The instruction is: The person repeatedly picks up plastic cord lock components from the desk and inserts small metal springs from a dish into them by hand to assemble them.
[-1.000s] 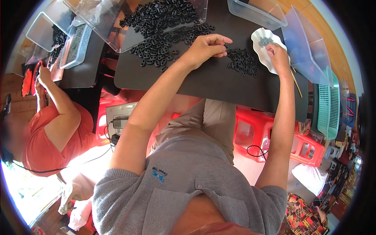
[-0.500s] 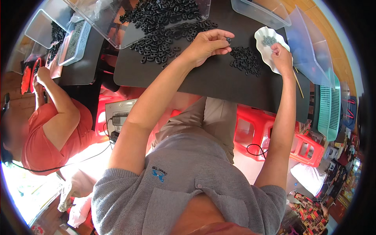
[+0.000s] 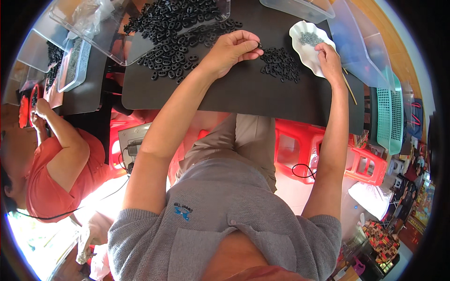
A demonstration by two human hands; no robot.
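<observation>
My left hand [image 3: 233,50] is raised over the dark table, thumb and forefinger pinching a small black piece [image 3: 259,45]. Just right of it lies a small heap of little black parts [image 3: 281,64]. At the white wavy-edged dish [image 3: 297,47], my right hand [image 3: 330,63] reaches over the near rim with its fingers pinched together. Its fingertips are at the edge of a little pile of tiny grey-green pieces [image 3: 310,39]; whether they hold one is hidden. Left of my left hand spreads a large heap of black two-holed pieces [image 3: 168,47].
A clear plastic bin [image 3: 225,9] lies tipped around the large heap. Clear boxes [image 3: 300,8] stand at the back and right, near a turquoise basket [image 3: 390,112]. Thin sticks [image 3: 350,89] lie beside the dish. At left, a person in red [image 3: 70,159] works at another table.
The whole view has shifted slightly, moving the table things up and left. My left hand's black piece shows less of itself now. My right hand stays at the dish.
</observation>
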